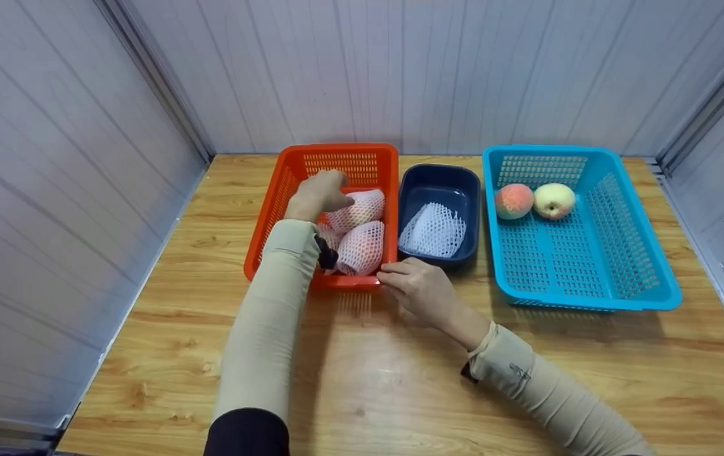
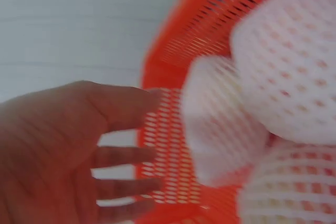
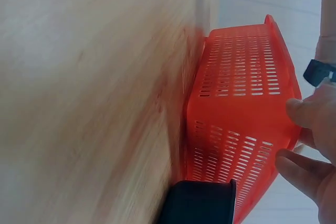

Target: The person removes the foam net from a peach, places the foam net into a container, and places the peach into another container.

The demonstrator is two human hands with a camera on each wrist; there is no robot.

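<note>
My left hand (image 1: pixel 322 193) is over the orange basket (image 1: pixel 260 234), above several peaches in white foam nets. In the left wrist view its fingers (image 2: pixel 131 182) extend apart with nothing between them, and one netted peach (image 2: pixel 220 119) lies just beyond the fingertips. Another netted peach (image 1: pixel 362 248) sits near the basket's front right corner. At that corner my right hand (image 1: pixel 422 292) grips the basket's rim between thumb and fingers. The right wrist view shows those fingers (image 3: pixel 302 174) at the rim, with the basket's slotted walls (image 3: pixel 239 66) below.
A dark blue bin (image 1: pixel 441 177) beside the orange basket holds empty white foam nets (image 1: pixel 434 231). On the right stands a blue basket (image 1: pixel 647 234) with a reddish peach (image 1: pixel 514 201) and a pale yellow peach (image 1: pixel 554 201). Panel walls (image 1: pixel 368 76) enclose the wooden table (image 1: pixel 362 386).
</note>
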